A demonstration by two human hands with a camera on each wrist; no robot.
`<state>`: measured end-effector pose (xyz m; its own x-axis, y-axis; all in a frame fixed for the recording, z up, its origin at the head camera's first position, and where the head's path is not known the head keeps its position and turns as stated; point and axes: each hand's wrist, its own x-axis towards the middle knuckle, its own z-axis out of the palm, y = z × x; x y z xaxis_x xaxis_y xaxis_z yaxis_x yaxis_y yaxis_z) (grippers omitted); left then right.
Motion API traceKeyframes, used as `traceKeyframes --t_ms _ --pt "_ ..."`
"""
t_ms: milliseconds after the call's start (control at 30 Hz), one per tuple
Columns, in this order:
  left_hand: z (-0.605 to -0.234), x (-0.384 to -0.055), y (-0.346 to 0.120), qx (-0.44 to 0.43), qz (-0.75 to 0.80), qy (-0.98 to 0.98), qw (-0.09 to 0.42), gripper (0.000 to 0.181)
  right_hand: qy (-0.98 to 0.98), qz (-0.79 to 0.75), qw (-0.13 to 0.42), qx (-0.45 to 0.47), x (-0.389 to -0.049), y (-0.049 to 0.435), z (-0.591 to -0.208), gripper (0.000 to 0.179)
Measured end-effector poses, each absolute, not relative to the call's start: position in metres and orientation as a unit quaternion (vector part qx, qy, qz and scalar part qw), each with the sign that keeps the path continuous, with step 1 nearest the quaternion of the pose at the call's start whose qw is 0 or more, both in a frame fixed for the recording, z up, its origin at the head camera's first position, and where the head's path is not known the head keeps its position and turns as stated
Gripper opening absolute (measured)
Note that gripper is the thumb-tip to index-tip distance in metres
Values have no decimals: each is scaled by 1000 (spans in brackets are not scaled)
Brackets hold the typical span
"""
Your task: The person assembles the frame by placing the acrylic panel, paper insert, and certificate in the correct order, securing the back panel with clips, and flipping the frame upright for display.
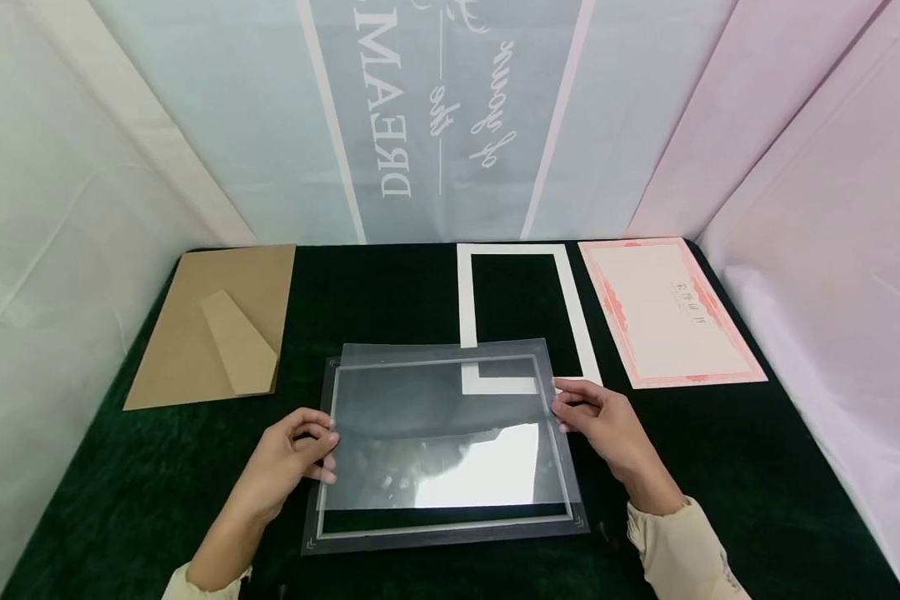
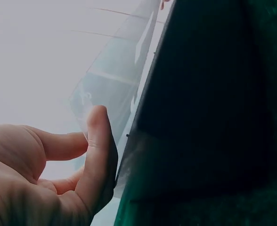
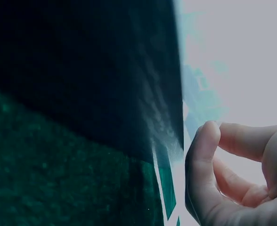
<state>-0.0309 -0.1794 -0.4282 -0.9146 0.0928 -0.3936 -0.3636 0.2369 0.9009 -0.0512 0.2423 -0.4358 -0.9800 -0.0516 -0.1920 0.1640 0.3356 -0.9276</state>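
Note:
A clear plastic sheet (image 1: 405, 425) spans both hands in the head view, lying over a dark picture frame (image 1: 450, 539) and reaching past its far edge. The sheet's left edge is pinched between thumb and fingers of my left hand (image 1: 292, 454). On the opposite edge, my right hand (image 1: 607, 425) pinches it the same way. Light glares off its lower right part. In the left wrist view the transparent sheet (image 2: 112, 66) tilts up from the thumb and fingers, apart from the frame's dark side (image 2: 199, 103). Bent fingers (image 3: 202, 155) show beside the frame in the right wrist view.
A brown backing board (image 1: 168, 342) with a fold-out stand (image 1: 240, 350) lies at the left. Beyond the frame is a white mat border (image 1: 581, 333), partly seen through the sheet. A pink-edged certificate (image 1: 660, 325) lies at the right. Fabric walls (image 1: 442, 208) surround the green cloth (image 1: 375, 292).

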Motion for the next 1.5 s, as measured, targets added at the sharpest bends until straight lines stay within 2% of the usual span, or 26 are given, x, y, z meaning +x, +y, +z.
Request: traceKeyframes --t_ms 233,567,933,1233,1500 --pt "-426 -32 -177 -87 591 784 168 29 816 -570 88 33 -50 242 -429 43" --pt "-423 -26 -179 -101 543 812 188 25 828 -549 109 34 -48 243 -432 43" --pt "-421 -30 -181 -87 464 861 192 11 834 -540 112 18 -46 243 -434 42" --pt "-420 -33 -182 -88 449 871 180 17 845 -522 113 12 -43 242 -432 38" --pt "-419 -30 -185 -90 437 879 167 32 853 -508 119 6 -45 238 -426 40"
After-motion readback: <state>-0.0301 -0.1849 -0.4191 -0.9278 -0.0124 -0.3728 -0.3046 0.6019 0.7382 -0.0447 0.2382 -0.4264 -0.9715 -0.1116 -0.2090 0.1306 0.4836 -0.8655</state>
